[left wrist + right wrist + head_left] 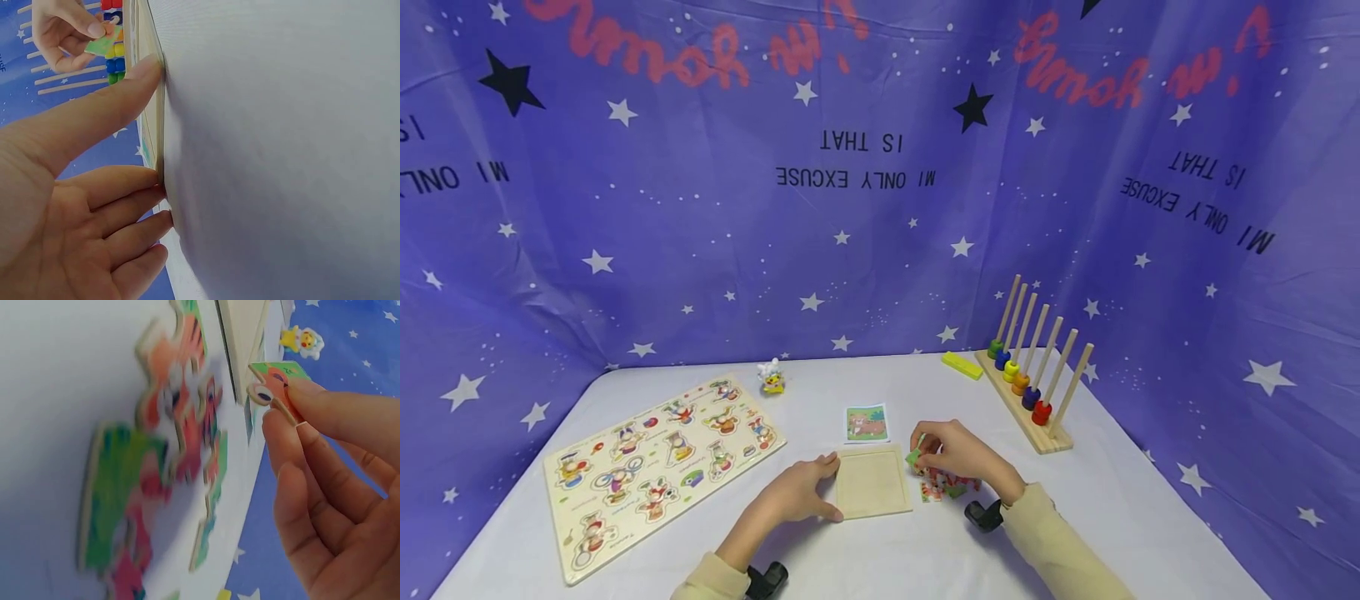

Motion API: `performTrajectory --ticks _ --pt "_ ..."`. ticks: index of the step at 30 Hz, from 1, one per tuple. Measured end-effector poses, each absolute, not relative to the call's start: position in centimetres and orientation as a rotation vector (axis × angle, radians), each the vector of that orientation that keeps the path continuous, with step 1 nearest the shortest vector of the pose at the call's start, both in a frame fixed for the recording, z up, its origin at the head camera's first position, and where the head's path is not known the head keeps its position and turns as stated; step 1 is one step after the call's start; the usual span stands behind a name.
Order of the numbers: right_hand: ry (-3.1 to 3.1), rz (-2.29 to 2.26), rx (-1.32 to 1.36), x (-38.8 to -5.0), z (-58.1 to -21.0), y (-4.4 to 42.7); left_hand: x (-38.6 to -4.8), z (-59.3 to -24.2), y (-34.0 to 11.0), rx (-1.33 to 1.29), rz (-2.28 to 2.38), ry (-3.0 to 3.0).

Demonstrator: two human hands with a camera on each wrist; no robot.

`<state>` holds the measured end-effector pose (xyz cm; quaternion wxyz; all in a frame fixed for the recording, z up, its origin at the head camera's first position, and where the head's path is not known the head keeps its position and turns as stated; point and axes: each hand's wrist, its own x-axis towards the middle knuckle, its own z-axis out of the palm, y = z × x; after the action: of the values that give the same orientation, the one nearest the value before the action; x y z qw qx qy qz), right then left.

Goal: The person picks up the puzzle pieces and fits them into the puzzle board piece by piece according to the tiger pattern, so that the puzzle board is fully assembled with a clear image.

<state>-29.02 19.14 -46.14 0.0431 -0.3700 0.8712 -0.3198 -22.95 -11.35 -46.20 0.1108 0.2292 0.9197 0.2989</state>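
Observation:
A square wooden puzzle tray (872, 482) lies on the white table, its recess bare. My left hand (801, 490) touches its left side, thumb at the near corner and fingers spread toward the far corner; in the left wrist view these fingers (134, 194) look fairly straight against the edge. Above the table, right of the tray, my right hand (953, 450) pinches a puzzle piece (278, 387) with green and orange-red print and an eye on it, between thumb and fingertips. Under that hand lie several loose puzzle pieces (119, 494), partly hidden in the head view.
A small picture card (867, 423) lies just beyond the tray. On the left is a large wooden picture board (655, 467), with a small figurine (771, 377) behind it. A yellow block (962, 365) and a pegged bead counter (1030, 408) stand at the back right.

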Motion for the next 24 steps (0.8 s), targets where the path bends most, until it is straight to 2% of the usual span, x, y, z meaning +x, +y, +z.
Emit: performTrajectory --ticks 24 --pt "2.671 -1.152 -1.059 -28.6 -47.5 11.2 -22.9 -46.4 -11.5 0.668 0.891 2.705"
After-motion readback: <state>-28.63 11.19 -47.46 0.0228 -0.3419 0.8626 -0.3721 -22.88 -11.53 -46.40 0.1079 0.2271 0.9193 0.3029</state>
